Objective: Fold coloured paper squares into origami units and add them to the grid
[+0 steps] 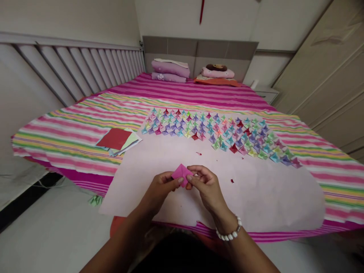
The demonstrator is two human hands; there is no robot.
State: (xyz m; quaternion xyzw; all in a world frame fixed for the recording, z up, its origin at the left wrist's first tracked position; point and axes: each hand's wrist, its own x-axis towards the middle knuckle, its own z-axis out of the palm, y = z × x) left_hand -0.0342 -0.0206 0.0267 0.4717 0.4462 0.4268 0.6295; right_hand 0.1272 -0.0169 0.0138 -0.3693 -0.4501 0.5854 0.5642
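A folded pink origami paper (181,172), diamond-shaped with visible creases, is held up between my two hands above a large pale sheet (159,159). My left hand (165,185) pinches its left side, thumb on the front face. On the right side, my right hand (205,185) grips the same paper between thumb and fingers; a white beaded bracelet circles that wrist. Beyond the hands, several rows of small folded paper pieces (196,125) in many colours stand on the sheet. Left of the sheet lies a stack of coloured paper (115,138), red on top.
Small dark red scraps (232,181) lie on the sheet. The bed has a striped cover (71,132), with folded bedding (170,70) by the headboard (170,46). A white railing (85,64) runs along the left. A pale green folded piece (96,200) is at the bed's lower left.
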